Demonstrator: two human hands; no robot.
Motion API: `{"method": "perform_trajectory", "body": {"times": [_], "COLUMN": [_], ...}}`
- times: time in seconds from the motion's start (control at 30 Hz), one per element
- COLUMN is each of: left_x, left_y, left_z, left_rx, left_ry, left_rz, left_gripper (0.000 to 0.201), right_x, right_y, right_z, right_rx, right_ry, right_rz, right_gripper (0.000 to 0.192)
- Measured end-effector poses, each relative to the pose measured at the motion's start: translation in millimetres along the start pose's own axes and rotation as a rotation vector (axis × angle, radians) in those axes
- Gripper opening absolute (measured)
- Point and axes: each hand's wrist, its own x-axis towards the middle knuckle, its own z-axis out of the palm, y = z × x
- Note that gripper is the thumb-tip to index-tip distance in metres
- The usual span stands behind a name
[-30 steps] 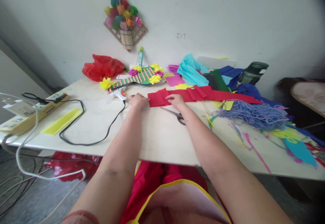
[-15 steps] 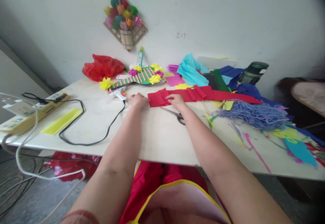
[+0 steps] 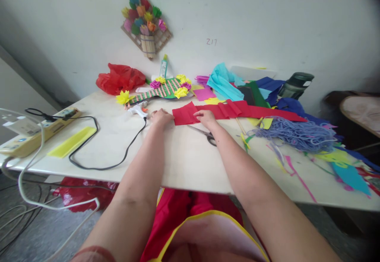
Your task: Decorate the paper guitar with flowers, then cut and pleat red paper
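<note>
Now, left hand (image 3: 162,116): flat and open, pressing the red paper's (image 3: 225,111) left end.
Right hand (image 3: 204,116): open, fingers on the paper.
Scissors (image 3: 204,132): on the bench (image 3: 184,159), beside the right wrist.

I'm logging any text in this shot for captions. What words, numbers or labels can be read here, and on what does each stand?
"217", handwritten on the white wall, right of the paper flower decoration; the first figure could also be a Z.
Glue bottle label by the wall: too small to read.
Power strip markings at the table's left edge: too blurred to read.
Nothing else carries readable text.
</note>
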Motion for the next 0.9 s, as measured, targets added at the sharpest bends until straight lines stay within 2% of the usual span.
{"method": "perform_trajectory", "body": {"times": [0.47, 0.9], "left_x": [-0.6, -5.9], "left_y": [-0.5, 0.3], "left_z": [-0.3, -1.6], "left_rx": [0.043, -0.004], "left_ry": [0.008, 0.015], "left_rz": [0.048, 0.02], "left_gripper": [0.036, 0.036], "right_x": [-2.3, -3.2], "right_y": [-4.0, -5.6], "right_z": [-2.3, -3.2], "right_rx": [-0.013, -0.029], "right_ry": [-0.005, -0.008], "right_rz": [0.021, 0.013], "right_gripper": [0.022, 0.023]}}
